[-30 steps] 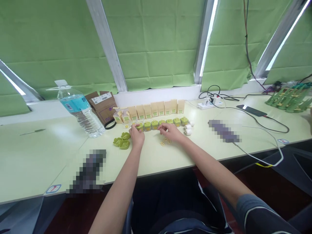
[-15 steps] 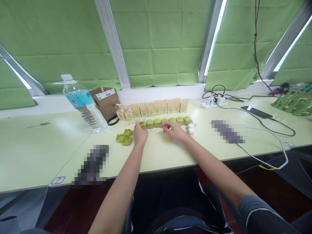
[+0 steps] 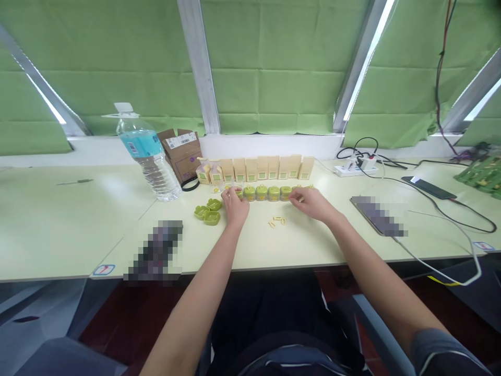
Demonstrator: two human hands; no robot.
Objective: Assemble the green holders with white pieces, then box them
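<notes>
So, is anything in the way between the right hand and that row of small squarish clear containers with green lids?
Nothing visible: the right hand is at the row of containers, near its right end. The thin pale yellow loops lie left of the hand, not between.

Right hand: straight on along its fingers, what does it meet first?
Probably the green-lidded container in the row, just left of the right hand's fingertips. Depth is unclear; can't tell whether they touch.

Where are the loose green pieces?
Head view: the green pieces lie on the table, left of the left hand, nearer the camera than the cardboard box.
</notes>
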